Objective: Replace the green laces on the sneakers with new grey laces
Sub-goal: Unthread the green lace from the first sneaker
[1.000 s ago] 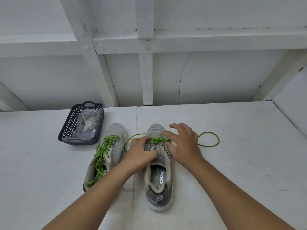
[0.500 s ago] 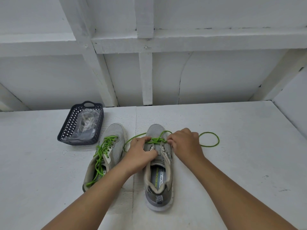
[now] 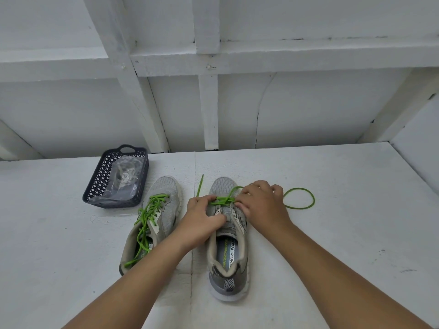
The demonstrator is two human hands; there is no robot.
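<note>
Two grey sneakers stand side by side on the white surface, toes pointing away from me. The left sneaker (image 3: 164, 205) is fully laced with a loose green lace (image 3: 148, 219). The right sneaker (image 3: 228, 248) keeps its green lace (image 3: 299, 198) only in the front eyelets; one end loops on the surface to the right, the other end sticks up to the left. My left hand (image 3: 202, 217) pinches the lace at the shoe's left side. My right hand (image 3: 261, 203) pinches a lace loop over the toe end.
A dark blue perforated basket (image 3: 95, 186) sits at the back left and holds a clear plastic bag of pale grey laces (image 3: 126, 176). White framed walls rise behind the surface and at the right.
My right hand went from spread fingers to curled ones and drew a loop of lace up over the toe. The lace's left end now points up beside the shoe.
</note>
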